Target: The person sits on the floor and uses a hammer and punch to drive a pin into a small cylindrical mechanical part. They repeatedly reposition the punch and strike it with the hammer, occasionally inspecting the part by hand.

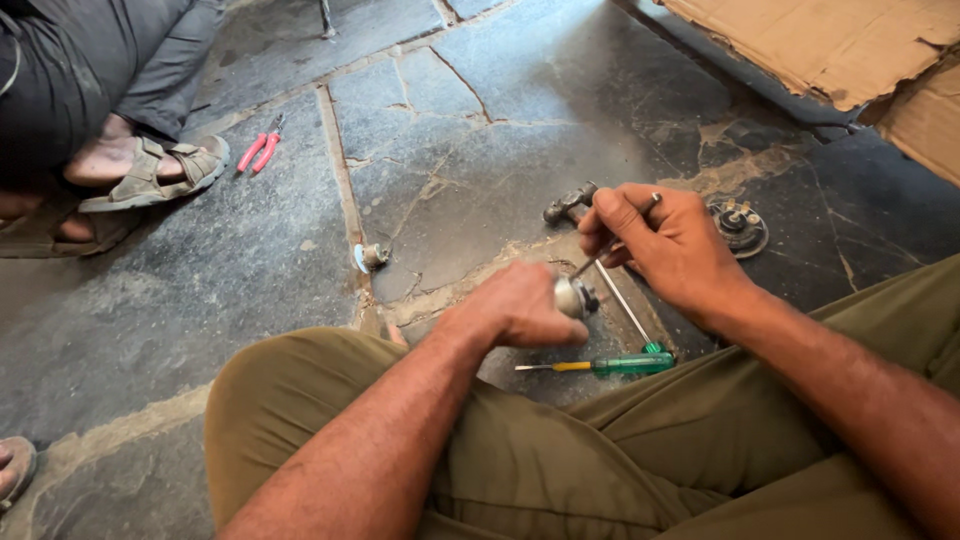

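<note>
Seated cross-legged on a dark cracked stone floor (480, 130), olive trousers filling the lower view. Left hand (520, 305) curled tight around a small round silver metal part (572, 297), held just above the knees, its end face turned toward the other hand. Right hand (665, 245) closed in a pinch on a thin metal tool (612, 243), tip pressed against the face of the silver part. Below both hands, flat on the stone, a green-handled screwdriver with a yellow collar (610, 365) and a thin bare metal rod (622, 303) just beside it. Beyond the right hand, a dark metal fitting (568, 204) and a round black component with brass terminals (740, 226). Further left, a small metal piece with a pale blue disc (368, 257), red-handled pliers (260, 148), and another person's sandalled foot (150, 170). Torn brown cardboard (840, 45) at top right.
</note>
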